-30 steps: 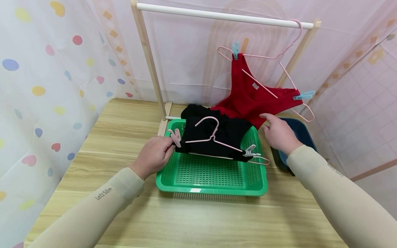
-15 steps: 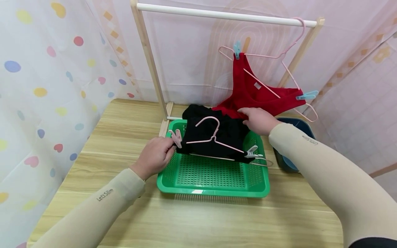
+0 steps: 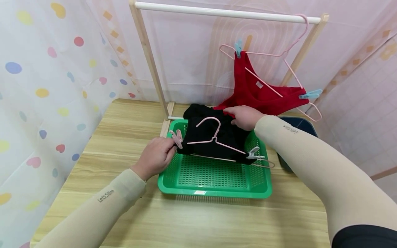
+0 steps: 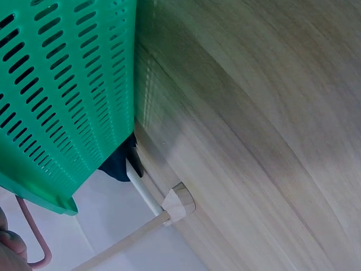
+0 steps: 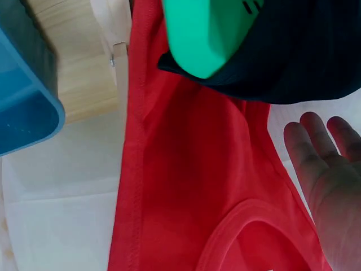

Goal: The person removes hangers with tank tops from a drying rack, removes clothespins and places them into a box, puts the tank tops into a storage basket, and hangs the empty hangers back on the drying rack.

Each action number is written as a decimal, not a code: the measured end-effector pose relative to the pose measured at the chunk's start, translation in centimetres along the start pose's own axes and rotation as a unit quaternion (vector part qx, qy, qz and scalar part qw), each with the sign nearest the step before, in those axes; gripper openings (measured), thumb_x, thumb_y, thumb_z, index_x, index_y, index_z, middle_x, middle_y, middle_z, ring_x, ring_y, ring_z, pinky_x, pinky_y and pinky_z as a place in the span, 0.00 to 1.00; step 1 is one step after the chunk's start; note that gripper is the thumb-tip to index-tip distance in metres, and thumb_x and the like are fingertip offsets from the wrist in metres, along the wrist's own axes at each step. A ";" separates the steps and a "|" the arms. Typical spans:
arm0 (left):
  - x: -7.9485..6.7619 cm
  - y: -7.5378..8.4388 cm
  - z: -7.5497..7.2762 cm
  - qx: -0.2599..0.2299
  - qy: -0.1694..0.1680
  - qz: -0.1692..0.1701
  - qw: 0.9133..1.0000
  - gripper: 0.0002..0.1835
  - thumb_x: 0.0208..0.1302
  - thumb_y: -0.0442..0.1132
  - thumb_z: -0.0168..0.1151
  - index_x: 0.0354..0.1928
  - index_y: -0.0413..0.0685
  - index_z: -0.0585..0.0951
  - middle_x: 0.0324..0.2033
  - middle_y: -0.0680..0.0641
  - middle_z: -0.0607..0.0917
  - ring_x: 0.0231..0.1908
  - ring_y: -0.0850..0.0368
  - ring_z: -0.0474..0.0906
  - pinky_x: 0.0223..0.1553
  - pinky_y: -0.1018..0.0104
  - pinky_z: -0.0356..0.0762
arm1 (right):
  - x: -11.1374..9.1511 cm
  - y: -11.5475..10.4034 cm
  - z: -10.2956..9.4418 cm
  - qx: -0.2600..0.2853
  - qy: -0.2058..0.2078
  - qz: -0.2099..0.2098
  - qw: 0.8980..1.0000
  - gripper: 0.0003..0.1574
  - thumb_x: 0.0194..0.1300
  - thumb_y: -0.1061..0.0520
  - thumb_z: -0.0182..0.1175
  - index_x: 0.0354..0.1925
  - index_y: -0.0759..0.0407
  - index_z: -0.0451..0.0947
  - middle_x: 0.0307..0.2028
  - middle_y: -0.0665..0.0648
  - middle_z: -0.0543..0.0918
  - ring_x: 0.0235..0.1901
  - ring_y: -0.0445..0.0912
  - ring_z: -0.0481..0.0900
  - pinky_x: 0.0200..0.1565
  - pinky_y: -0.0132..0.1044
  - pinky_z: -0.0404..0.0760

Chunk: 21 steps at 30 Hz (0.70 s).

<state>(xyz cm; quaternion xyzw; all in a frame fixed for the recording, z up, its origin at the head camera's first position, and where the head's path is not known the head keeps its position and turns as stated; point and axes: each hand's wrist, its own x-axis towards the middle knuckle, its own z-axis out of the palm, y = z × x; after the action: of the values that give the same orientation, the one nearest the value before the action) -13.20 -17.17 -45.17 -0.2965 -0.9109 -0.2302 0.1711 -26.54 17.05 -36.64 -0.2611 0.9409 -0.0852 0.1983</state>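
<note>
A black garment (image 3: 231, 132) lies over the back of a green plastic basket (image 3: 214, 192), clipped to a pink hanger (image 3: 214, 138) by a pink clothespin (image 3: 176, 138) on the left and a white clothespin (image 3: 254, 153) on the right. Beside the pink clothespin, my left hand (image 3: 155, 156) grips the hanger's left end; the left wrist view catches only a bit of that hand (image 4: 12, 245). Over the garment's far right part reaches my right hand (image 3: 245, 117). Its fingers look extended in the right wrist view; whether they touch the cloth I cannot tell.
Behind the basket, a red tank top (image 3: 266, 98) hangs from another pink hanger (image 3: 291, 48) with blue clothespins (image 3: 311, 94). That hanger hooks on the white rail (image 3: 217, 12) of a wooden rack (image 3: 149, 58). A dark blue basin (image 5: 28, 90) stands at the right.
My right hand has moved left from beside the red tank top to above the black garment's far right part. My left hand stays at the hanger's end.
</note>
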 end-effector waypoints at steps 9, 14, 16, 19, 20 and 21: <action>0.0 0.1 0.3 0.006 0.001 -0.004 1.000 0.11 0.73 0.36 0.56 0.28 0.50 0.75 0.20 0.53 0.73 0.24 0.55 0.70 0.32 0.57 0.68 | 1.0 -0.4 0.7 -0.037 -0.023 0.006 0.999 0.38 0.76 0.61 0.59 0.79 0.53 0.64 0.73 0.64 0.75 0.68 0.58 0.76 0.74 0.54 0.70; 0.0 0.1 0.4 0.011 0.006 -0.004 1.000 0.11 0.73 0.36 0.56 0.29 0.49 0.75 0.19 0.53 0.72 0.24 0.56 0.68 0.31 0.58 0.67 | 1.6 -0.5 1.2 -0.042 -0.027 0.010 0.999 0.39 0.76 0.62 0.58 0.80 0.51 0.63 0.71 0.64 0.76 0.64 0.57 0.78 0.71 0.53 0.73; 0.0 0.0 0.4 0.012 0.009 -0.002 1.000 0.10 0.73 0.36 0.56 0.29 0.49 0.76 0.19 0.53 0.72 0.24 0.56 0.68 0.31 0.59 0.66 | 1.8 -0.4 1.4 -0.043 -0.025 0.007 0.999 0.40 0.75 0.62 0.58 0.80 0.50 0.62 0.71 0.64 0.76 0.64 0.57 0.78 0.71 0.53 0.73; 0.0 0.1 0.5 0.012 0.012 0.001 1.000 0.10 0.73 0.36 0.56 0.29 0.49 0.76 0.19 0.53 0.73 0.23 0.56 0.68 0.31 0.59 0.66 | 2.1 -0.3 1.5 -0.039 -0.029 0.004 0.999 0.45 0.74 0.63 0.59 0.82 0.47 0.58 0.72 0.64 0.75 0.64 0.57 0.77 0.70 0.53 0.74; 0.0 0.1 0.6 0.012 0.012 0.002 1.000 0.10 0.73 0.36 0.56 0.30 0.49 0.76 0.20 0.54 0.73 0.23 0.56 0.68 0.31 0.59 0.66 | 2.1 -0.3 1.5 -0.037 -0.032 0.002 0.999 0.47 0.73 0.64 0.60 0.83 0.46 0.57 0.73 0.64 0.74 0.65 0.56 0.77 0.71 0.53 0.74; -0.1 0.0 0.6 0.012 0.012 0.002 1.000 0.10 0.72 0.36 0.56 0.29 0.49 0.76 0.19 0.54 0.73 0.23 0.56 0.68 0.30 0.59 0.66 | 2.2 -0.4 1.4 -0.032 -0.036 0.004 0.999 0.48 0.73 0.64 0.61 0.83 0.44 0.55 0.74 0.64 0.73 0.65 0.56 0.76 0.71 0.53 0.73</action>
<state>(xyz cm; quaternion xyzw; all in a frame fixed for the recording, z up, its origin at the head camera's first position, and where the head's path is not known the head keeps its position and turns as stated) -13.23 -16.86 -45.69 -0.2939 -0.9109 -0.2221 0.1861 -27.52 15.50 -38.56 -0.2668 0.9362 -0.0451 0.2244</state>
